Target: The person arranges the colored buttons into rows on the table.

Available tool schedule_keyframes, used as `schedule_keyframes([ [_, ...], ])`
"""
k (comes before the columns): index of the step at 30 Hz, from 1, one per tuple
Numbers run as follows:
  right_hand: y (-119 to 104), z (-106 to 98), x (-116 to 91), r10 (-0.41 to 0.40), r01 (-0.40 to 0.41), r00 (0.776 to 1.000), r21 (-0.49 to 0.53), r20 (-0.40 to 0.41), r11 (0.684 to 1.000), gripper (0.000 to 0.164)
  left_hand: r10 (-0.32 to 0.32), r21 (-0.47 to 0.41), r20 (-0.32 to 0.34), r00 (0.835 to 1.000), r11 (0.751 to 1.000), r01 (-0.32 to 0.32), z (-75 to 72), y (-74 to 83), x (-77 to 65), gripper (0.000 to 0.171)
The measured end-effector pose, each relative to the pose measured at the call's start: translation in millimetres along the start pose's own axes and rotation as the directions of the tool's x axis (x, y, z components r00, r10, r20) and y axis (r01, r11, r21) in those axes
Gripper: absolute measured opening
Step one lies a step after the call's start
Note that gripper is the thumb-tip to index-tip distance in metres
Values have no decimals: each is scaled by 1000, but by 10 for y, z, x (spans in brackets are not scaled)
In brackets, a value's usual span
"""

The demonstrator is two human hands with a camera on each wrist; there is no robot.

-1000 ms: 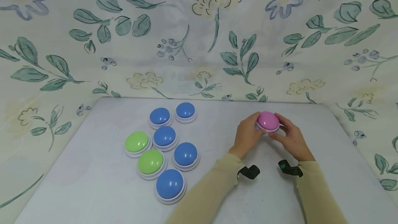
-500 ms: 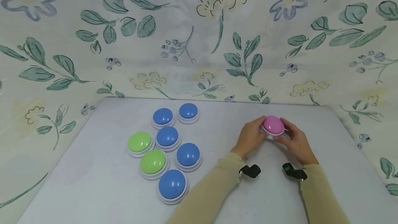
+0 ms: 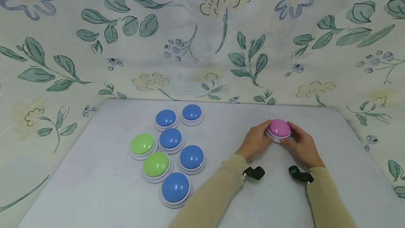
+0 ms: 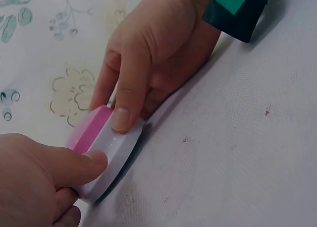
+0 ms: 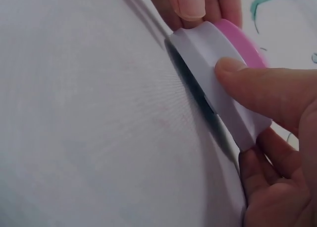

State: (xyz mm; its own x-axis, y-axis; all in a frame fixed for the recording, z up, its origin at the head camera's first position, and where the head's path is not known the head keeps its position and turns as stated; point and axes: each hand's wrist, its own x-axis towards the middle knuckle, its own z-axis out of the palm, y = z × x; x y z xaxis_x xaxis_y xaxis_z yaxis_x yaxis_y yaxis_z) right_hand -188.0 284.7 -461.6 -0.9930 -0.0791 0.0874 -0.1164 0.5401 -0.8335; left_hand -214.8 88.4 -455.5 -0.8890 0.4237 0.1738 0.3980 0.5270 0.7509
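A pink push button [image 3: 280, 128] with a round dome and white base sits at the right of the white table, close over its surface. My left hand [image 3: 255, 139] grips it from the left, thumb on the front of the white base. From the right, my right hand [image 3: 304, 147] holds the same button, its thumb also pressed to the base. In the left wrist view both thumbs lie on the white base [image 4: 115, 145], below the pink dome. A dark gap shows under the base [image 5: 213, 73] in the right wrist view.
Left of my arms, several blue buttons, one of them a blue button [image 3: 175, 187] nearest me, stand grouped with a green button [image 3: 155, 164] and another green button [image 3: 142, 144]. Floral cloth [image 3: 190, 38] rises behind the white table [image 3: 95, 185].
Both hands and the pink button have shifted slightly right and toward me, and lower to the table. The view moved a little too. The other buttons stay in place.
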Motion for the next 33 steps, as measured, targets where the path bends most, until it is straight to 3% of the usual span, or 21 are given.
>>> schedule_keyframes([
  [14,-17,13,-9,45,-45,999,-8,10,999,80,-26,-20,23,999,999,27,21,-28,10,65],
  [21,-16,8,-4,63,-65,998,47,31,997,86,-93,-89,-7,996,992,92,35,-65,21,64],
  [33,-62,11,-7,80,-80,997,129,8,988,87,-119,-198,-55,991,975,106,-13,-68,14,60],
])
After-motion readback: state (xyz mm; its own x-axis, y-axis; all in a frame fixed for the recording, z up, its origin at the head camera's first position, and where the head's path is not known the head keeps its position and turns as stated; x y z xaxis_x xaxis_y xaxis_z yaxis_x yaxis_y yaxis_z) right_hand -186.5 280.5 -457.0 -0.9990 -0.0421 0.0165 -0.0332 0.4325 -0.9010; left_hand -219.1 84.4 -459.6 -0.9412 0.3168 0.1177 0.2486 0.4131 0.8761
